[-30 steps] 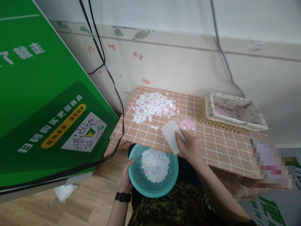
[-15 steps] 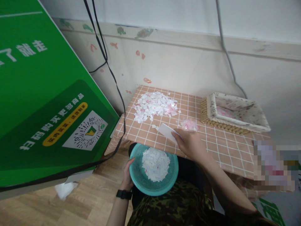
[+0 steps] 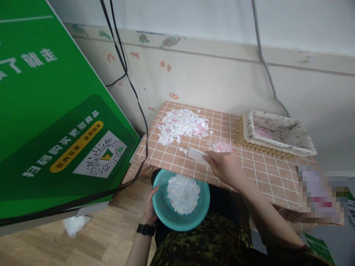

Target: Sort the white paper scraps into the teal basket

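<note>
My left hand (image 3: pixel 151 205) grips the left rim of a teal plastic colander (image 3: pixel 203 212), held just below the table's front edge. White paper scraps (image 3: pixel 183 194) with a few pink bits lie inside it. Over the table, my right hand (image 3: pixel 223 164) is closed on a flat white card (image 3: pixel 197 156), whose far end points left. A few loose scraps (image 3: pixel 183 150) lie just left of the card. Behind it spreads a large heap of white and pink paper scraps (image 3: pixel 181 125). A smaller pink pile (image 3: pixel 222 146) sits right behind my right hand.
A checked brown cloth covers the table (image 3: pixel 266 177). On its right stands a wicker basket (image 3: pixel 249 142) with a printed lining and pink scraps inside. A green panel (image 3: pixel 55 129) rises at the left, with a black strap (image 3: pixel 141 111) hanging beside it. The wall closes off the back.
My right hand has turned the card slightly, so it lies more level and a little further from the table's front edge. My left hand and the colander have stayed put.
</note>
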### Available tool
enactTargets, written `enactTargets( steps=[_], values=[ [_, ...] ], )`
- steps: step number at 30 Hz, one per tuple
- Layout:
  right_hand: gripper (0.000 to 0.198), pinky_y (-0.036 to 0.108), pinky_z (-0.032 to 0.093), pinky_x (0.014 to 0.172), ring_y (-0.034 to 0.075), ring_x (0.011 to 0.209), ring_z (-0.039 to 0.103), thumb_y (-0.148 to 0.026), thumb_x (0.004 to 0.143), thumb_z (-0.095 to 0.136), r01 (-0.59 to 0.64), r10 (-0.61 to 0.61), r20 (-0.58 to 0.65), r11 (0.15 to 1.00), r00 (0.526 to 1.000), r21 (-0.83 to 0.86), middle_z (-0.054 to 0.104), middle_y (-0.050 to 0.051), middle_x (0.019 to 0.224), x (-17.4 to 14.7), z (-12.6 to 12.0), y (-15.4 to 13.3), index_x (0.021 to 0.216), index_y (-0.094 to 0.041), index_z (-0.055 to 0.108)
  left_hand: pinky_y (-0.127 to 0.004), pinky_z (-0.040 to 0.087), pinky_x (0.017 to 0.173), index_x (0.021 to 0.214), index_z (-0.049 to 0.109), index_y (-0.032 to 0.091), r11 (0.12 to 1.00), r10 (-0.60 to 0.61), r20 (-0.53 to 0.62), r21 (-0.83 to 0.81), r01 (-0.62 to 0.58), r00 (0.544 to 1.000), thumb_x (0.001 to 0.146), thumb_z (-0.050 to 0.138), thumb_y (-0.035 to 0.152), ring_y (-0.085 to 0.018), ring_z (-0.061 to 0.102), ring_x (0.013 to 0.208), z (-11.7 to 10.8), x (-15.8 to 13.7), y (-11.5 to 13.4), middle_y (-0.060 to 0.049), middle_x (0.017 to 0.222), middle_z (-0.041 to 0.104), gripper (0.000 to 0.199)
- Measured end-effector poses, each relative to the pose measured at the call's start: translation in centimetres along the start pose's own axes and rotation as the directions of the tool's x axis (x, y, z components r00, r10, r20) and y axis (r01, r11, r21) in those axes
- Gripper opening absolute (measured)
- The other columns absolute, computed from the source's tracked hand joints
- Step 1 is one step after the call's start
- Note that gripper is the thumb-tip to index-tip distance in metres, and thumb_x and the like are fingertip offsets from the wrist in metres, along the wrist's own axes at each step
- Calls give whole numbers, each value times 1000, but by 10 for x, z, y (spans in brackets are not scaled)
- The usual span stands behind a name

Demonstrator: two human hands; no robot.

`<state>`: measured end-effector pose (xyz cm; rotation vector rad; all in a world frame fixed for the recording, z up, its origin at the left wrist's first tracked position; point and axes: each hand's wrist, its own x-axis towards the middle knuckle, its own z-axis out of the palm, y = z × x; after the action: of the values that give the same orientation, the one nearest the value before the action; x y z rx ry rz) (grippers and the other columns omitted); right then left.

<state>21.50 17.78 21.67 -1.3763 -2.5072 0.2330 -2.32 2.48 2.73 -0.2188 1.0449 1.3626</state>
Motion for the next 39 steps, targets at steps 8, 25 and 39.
enactTargets(
  steps=[8, 25, 39],
  values=[
    [27, 25, 26, 51, 11, 49, 51, -29, 92, 42, 79, -79, -16, 997, 997, 20, 62, 2, 59, -4, 5, -3, 87, -18, 66, -39, 51, 76, 79, 72, 10, 1000, -7, -2, 0, 7, 1000, 66, 71, 28, -26, 67, 70, 0, 2, -1, -9, 75, 74, 23],
    [27, 24, 34, 49, 11, 51, 57, -21, 93, 40, 159, -154, -170, 987, 973, 17, 65, 2, 64, -39, 38, -40, 110, -14, 60, -39, 52, 71, 71, 71, 14, 1000, 6, -47, 28, -5, 999, 61, 72, 27, -25, 66, 64, 2, 4, -1, -7, 66, 72, 17],
    [30, 24, 38, 46, 17, 47, 62, -35, 90, 48, -259, 280, -282, 959, 918, 110, 67, 6, 59, -79, 31, -2, 92, -13, 67, -38, 52, 74, 72, 71, 14, 1000, -13, -5, 21, 13, 1000, 64, 70, 26, -25, 66, 67, 7, -1, 1, -7, 70, 73, 14]
  ],
)
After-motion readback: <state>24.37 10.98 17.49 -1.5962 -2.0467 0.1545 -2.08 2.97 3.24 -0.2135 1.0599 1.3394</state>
